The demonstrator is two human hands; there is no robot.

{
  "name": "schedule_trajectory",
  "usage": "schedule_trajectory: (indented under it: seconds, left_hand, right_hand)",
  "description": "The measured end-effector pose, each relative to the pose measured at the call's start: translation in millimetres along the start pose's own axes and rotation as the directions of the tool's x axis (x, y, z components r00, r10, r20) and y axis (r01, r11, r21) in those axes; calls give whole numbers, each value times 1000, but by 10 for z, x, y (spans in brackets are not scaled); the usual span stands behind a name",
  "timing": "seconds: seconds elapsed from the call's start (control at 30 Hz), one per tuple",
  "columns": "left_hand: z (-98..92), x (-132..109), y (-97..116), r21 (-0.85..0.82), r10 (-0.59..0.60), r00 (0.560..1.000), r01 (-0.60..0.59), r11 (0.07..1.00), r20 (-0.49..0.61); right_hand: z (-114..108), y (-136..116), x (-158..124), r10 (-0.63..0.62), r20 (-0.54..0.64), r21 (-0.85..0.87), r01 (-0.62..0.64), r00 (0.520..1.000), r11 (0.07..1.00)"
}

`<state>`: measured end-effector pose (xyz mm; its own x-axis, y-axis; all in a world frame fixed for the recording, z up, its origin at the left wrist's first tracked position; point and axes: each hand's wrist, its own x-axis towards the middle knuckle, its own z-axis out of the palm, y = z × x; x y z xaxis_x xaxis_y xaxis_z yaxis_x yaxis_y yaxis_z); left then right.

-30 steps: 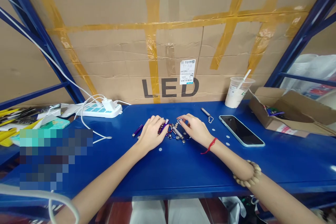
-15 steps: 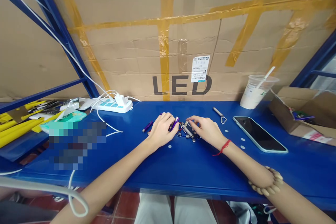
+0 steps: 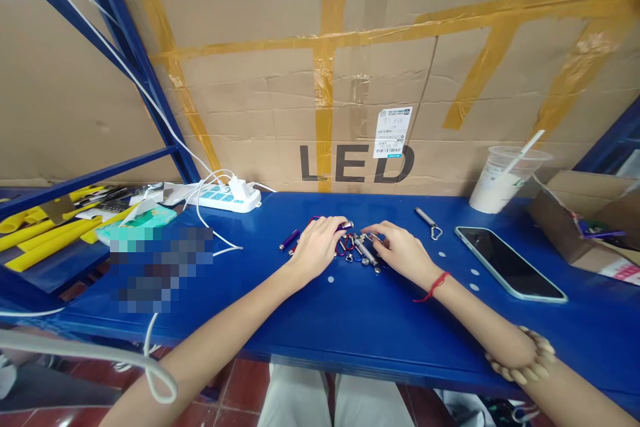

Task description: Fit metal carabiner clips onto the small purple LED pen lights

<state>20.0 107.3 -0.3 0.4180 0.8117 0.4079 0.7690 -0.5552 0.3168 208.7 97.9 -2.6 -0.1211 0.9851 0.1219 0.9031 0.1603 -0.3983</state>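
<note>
Both hands rest on a blue table (image 3: 350, 320) over a small heap of keychain flashlights (image 3: 357, 248). My left hand (image 3: 317, 247) has its fingers curled round a purple flashlight whose silver tip pokes out to the right. Just right of the heap, my right hand (image 3: 400, 250) pinches at the silver flashlights and clips with bent fingers; what it holds is too small to name. Another purple flashlight (image 3: 289, 239) lies just left of my left hand. A single silver flashlight with a clip (image 3: 428, 220) lies farther back to the right.
A phone (image 3: 510, 271) lies face up at the right, behind it a plastic cup with a straw (image 3: 500, 180) and an open cardboard box (image 3: 590, 227). A white power strip (image 3: 230, 197) with cables sits back left. Taped cardboard (image 3: 350, 80) walls the rear. Small round discs dot the table.
The view has swung left and slightly nearer. My left hand has turned the purple flashlight so its tip points right; my right hand stays working in the heap.
</note>
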Motion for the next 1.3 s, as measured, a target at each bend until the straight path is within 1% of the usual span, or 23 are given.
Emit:
schedule_trajectory:
  seconds: [0.13,0.3,0.4,0.57,0.67,0.77,0.87,0.93,1.0,1.07,1.17,1.23,1.3]
  left_hand:
    - [4,-12,-3,-23,-8,1000,7,1000,-7]
    - [14,-14,4,-41,-20,1000,20,999,3]
    - [33,-17,-6,-32,3,1000,-4,999,-18]
    - [41,-23,-8,48,72,995,-69,996,-70]
    - [19,-15,8,81,60,995,-54,995,-80]
    - [-1,-2,14,62,22,998,-18,998,-63]
    - [-8,6,6,2,-3,998,3,1000,-66]
    - [-10,8,2,-51,-9,997,5,999,-73]
    - [-14,8,1,-100,-12,997,4,995,-78]
    - [-15,7,-2,-122,-14,996,3,992,-88]
    - [-6,5,-13,-122,-6,995,-6,992,-102]
    - [5,2,-21,-120,4,995,-16,993,-101]
    - [16,-1,-26,-113,19,995,-30,993,-95]
  right_hand:
    - [15,-4,11,28,33,-14,-28,999,1000]
    - [41,11,36,27,11,-2,-27,1000,1000]
    - [43,28,45,-2,-5,8,2,1000,1000]
    - [8,63,45,-22,8,10,22,1000,1000]
    - [-15,117,69,-22,-34,17,23,999,1000]
    - [-24,183,105,-6,-75,38,9,997,999]
    - [-21,232,125,14,-25,59,-13,1000,998]
    - [-15,252,129,0,13,55,0,1000,998]
    - [-7,262,132,-58,33,42,56,998,998]
    - [1,260,134,-167,31,42,165,986,985]
    - [-1,218,118,-349,20,87,346,937,934]
    - [-15,168,92,-438,62,107,431,897,896]
    - [-36,121,64,-484,122,98,475,866,874]
